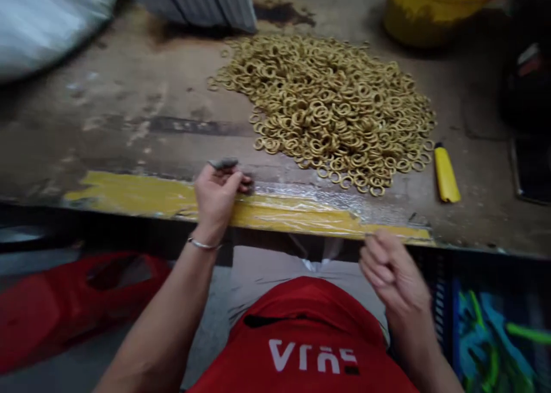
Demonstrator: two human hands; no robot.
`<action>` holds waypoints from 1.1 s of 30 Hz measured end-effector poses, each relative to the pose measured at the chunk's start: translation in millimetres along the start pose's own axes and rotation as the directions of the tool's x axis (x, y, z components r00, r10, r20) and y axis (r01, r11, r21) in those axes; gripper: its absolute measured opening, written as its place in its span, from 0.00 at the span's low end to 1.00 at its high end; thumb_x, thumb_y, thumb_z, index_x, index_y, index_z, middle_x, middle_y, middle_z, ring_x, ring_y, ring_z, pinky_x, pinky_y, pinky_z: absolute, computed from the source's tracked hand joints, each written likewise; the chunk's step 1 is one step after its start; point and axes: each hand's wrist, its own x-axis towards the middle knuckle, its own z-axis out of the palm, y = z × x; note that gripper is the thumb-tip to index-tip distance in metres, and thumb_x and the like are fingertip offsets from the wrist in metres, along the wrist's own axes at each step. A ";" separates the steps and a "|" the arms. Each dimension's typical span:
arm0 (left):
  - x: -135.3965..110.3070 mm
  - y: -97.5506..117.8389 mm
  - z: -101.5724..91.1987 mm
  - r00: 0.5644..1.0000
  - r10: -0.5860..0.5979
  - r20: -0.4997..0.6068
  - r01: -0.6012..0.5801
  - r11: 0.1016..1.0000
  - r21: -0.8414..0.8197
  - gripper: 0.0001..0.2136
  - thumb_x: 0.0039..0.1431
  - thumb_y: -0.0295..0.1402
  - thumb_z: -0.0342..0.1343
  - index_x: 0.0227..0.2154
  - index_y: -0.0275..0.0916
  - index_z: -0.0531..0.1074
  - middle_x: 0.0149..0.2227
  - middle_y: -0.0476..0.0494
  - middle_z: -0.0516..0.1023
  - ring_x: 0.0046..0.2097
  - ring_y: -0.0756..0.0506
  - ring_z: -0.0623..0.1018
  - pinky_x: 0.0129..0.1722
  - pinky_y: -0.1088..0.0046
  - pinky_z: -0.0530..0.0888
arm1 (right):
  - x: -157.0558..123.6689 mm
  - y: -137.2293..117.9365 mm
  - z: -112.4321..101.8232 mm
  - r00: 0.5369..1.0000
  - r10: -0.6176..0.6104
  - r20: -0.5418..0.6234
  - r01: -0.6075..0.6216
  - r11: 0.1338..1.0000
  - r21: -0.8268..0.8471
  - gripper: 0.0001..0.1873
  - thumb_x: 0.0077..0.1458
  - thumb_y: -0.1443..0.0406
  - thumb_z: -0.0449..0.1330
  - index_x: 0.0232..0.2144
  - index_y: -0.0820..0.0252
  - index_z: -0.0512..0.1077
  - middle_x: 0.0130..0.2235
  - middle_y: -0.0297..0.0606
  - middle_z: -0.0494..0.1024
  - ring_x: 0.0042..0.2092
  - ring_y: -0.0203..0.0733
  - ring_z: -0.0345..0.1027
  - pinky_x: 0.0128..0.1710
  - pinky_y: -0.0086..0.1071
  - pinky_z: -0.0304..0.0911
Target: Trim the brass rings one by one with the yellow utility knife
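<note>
Over the yellow-taped table edge, my left hand (216,195) is closed, with a small dark piece (226,163) showing at its fingers; blur hides what kind of thing it is. My right hand (394,269) is curled closed just in front of the edge, farther right. A tiny dark bit shows by its fingertips, too small to name. Beyond both hands, a large heap of brass-coloured rings (331,109) lies spread on the table, apart from either hand. To the right of the heap rests a yellow-handled tool (446,174), perhaps a cutter.
A yellow tub (426,14) with more small pieces stands at the back right. A grey box (202,3) and a pale sack (47,26) are at the back left. Below the table are a red plastic stool (38,318) and a blue crate (456,324) with green and blue items.
</note>
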 end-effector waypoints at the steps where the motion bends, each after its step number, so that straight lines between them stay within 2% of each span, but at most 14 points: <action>1: 0.6 -0.2 0.0 1.000 0.004 -0.005 -0.004 1.000 0.011 0.12 0.45 0.29 0.66 0.33 0.38 0.71 0.25 0.56 0.75 0.26 0.51 0.79 0.20 0.79 0.75 | 0.4 1.1 -0.7 1.000 -0.012 -0.017 0.013 1.000 0.028 0.12 0.56 0.61 0.70 0.29 0.60 0.71 0.25 0.27 0.72 0.18 0.23 0.54 0.17 0.19 0.55; 2: 1.1 0.1 0.2 1.000 0.013 -0.005 -0.013 1.000 0.026 0.12 0.45 0.29 0.67 0.33 0.38 0.72 0.25 0.56 0.75 0.26 0.52 0.79 0.21 0.79 0.76 | 2.1 3.9 -0.4 0.999 -0.019 -0.027 0.020 0.998 0.057 0.14 0.53 0.62 0.72 0.27 0.60 0.71 0.24 0.26 0.71 0.17 0.22 0.50 0.15 0.18 0.52; 4: 1.5 1.5 1.1 1.000 0.018 -0.016 -0.017 0.998 0.058 0.12 0.44 0.29 0.68 0.32 0.38 0.72 0.25 0.57 0.75 0.26 0.52 0.79 0.20 0.78 0.76 | 7.6 10.5 2.0 0.999 -0.024 -0.029 0.026 0.995 0.099 0.14 0.49 0.61 0.74 0.28 0.60 0.73 0.25 0.27 0.75 0.17 0.21 0.50 0.15 0.18 0.52; 8: 0.2 5.8 3.9 0.999 0.033 -0.035 -0.029 0.995 0.096 0.11 0.41 0.29 0.67 0.30 0.39 0.73 0.24 0.58 0.75 0.26 0.51 0.79 0.20 0.78 0.75 | 14.8 15.1 4.5 0.999 -0.035 -0.005 0.035 0.994 0.100 0.14 0.51 0.57 0.73 0.32 0.61 0.77 0.28 0.32 0.80 0.16 0.23 0.51 0.14 0.20 0.54; 14: -2.3 10.4 5.2 0.999 0.043 -0.027 -0.040 0.993 0.110 0.09 0.41 0.30 0.65 0.29 0.41 0.74 0.23 0.59 0.75 0.25 0.52 0.79 0.21 0.78 0.75 | 13.5 15.3 0.2 0.999 -0.031 0.014 0.029 0.994 0.109 0.13 0.51 0.57 0.72 0.34 0.61 0.79 0.29 0.34 0.81 0.16 0.23 0.52 0.14 0.21 0.54; 18: -3.5 9.4 4.6 0.998 0.055 -0.033 -0.051 0.991 0.126 0.09 0.41 0.30 0.65 0.29 0.40 0.74 0.24 0.58 0.75 0.26 0.51 0.79 0.22 0.78 0.75 | 11.3 19.3 0.8 1.000 -0.021 0.020 0.018 0.991 0.133 0.11 0.53 0.58 0.70 0.33 0.60 0.77 0.27 0.31 0.78 0.17 0.24 0.52 0.15 0.21 0.54; 26: -3.8 15.0 7.2 0.998 0.044 -0.051 -0.038 0.994 0.105 0.09 0.38 0.30 0.66 0.27 0.41 0.73 0.23 0.58 0.75 0.26 0.51 0.79 0.22 0.77 0.75 | 3.6 18.0 8.4 0.994 -0.003 0.105 -0.016 0.983 0.185 0.11 0.57 0.59 0.68 0.32 0.58 0.72 0.23 0.25 0.69 0.17 0.25 0.51 0.16 0.20 0.54; 29: -24.6 25.7 11.0 1.000 -0.009 -0.010 0.009 1.000 0.025 0.08 0.40 0.29 0.66 0.26 0.42 0.74 0.22 0.58 0.77 0.25 0.50 0.78 0.24 0.77 0.75 | 1.7 20.3 9.0 0.993 -0.011 0.115 -0.009 0.985 0.172 0.16 0.59 0.54 0.66 0.29 0.57 0.68 0.23 0.25 0.69 0.17 0.26 0.51 0.16 0.22 0.54; 31: -51.4 34.9 16.5 0.987 -0.114 0.116 0.119 0.992 -0.033 0.07 0.42 0.29 0.67 0.27 0.42 0.77 0.24 0.55 0.80 0.26 0.49 0.79 0.27 0.75 0.76 | 0.9 23.5 9.0 0.993 -0.039 0.115 0.026 0.993 0.115 0.20 0.59 0.50 0.64 0.26 0.57 0.66 0.26 0.28 0.71 0.19 0.27 0.54 0.17 0.23 0.57; 33: -83.1 44.3 24.3 0.949 -0.182 0.256 0.196 0.980 -0.028 0.04 0.49 0.32 0.67 0.30 0.44 0.79 0.29 0.52 0.83 0.30 0.47 0.81 0.34 0.70 0.80 | -0.2 27.4 9.5 0.989 -0.108 0.104 0.108 0.994 0.006 0.19 0.56 0.52 0.67 0.25 0.58 0.67 0.31 0.31 0.75 0.21 0.27 0.58 0.20 0.24 0.59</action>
